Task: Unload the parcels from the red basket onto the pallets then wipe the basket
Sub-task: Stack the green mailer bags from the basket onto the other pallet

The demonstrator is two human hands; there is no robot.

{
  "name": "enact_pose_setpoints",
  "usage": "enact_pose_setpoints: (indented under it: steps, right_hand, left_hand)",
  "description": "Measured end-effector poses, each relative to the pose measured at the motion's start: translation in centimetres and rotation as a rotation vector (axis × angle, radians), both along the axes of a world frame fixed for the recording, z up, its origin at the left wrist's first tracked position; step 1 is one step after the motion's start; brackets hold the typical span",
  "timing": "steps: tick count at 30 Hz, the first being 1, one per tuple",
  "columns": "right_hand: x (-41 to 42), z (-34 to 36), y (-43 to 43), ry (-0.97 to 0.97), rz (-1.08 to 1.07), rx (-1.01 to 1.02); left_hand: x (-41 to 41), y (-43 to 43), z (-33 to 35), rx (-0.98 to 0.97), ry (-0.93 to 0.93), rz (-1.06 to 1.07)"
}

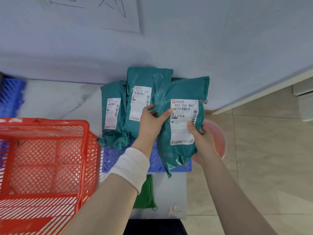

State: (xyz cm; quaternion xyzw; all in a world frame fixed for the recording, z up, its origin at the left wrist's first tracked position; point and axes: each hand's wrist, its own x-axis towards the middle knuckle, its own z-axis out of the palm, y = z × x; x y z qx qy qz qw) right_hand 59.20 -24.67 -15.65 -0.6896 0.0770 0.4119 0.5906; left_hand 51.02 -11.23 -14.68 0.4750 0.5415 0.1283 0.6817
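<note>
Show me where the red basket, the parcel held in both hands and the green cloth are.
red basket (50, 123): head view, far rim.
held parcel (186, 89): head view, teal wrap above the label.
green cloth (146, 195): head view, its middle.

Round pink plastic basin (221, 143) sitting on the beige tiled floor (264, 158), partly hidden. Also a white paper sheet with pencil scribbles (108, 16) flat on the pale wall (220, 39).

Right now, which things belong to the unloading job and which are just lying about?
Job: red basket, held parcel in left hand and right hand, two laid parcels, blue pallet, green cloth (likely for wiping).
Lying about: pink basin, wall paper.
</note>
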Motion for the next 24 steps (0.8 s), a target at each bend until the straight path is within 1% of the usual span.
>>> enact_pose_setpoints:
  steps: [3, 6, 10, 14, 16, 17, 19, 21, 24]
  right_hand:
    - [1.7, -1.5, 0.3, -0.01, 0.007, 0.013]
    - [1.3, -1.8, -1.4, -0.014, 0.129, -0.035]
    - [-1.7, -0.7, -4.6, -0.027, 0.311, -0.104]
    - [-5.3, -0.1, -6.6, -0.011, 0.552, -0.186]
    - [-6.6, -0.2, -7.3, 0.009, 0.65, -0.222]
    - [-7.1, -0.4, -7.6, 0.016, 0.659, -0.249]
    - [-8.2, -1.0, -8.2, 0.062, 0.58, -0.297]
    - [-9.1, -2.0, -8.6, 0.085, 0.501, -0.354]
    - [-9.0, -4.2, -7.9, 0.012, 0.47, -0.444]
  left_hand:
    - [1.5, 0.3, -1.3, -0.006, 0.002, -0.029]
    - [-0.3, -1.6, -2.0, -0.102, 0.012, 0.017]
    - [-5.9, -6.8, -2.3, -0.297, -0.018, 0.218]
    - [-12.0, -11.8, -2.4, -0.388, 0.034, 0.399]
    - [-14.1, -13.4, -2.8, -0.477, -0.017, 0.507]
    - [-14.8, -13.8, -3.2, -0.521, -0.06, 0.571]
    - [-15.6, -14.0, -4.1, -0.588, -0.105, 0.693]
    - [-15.6, -14.0, -5.3, -0.652, -0.101, 0.795]
    - [-14.7, -13.7, -7.3, -0.712, -0.051, 0.854]
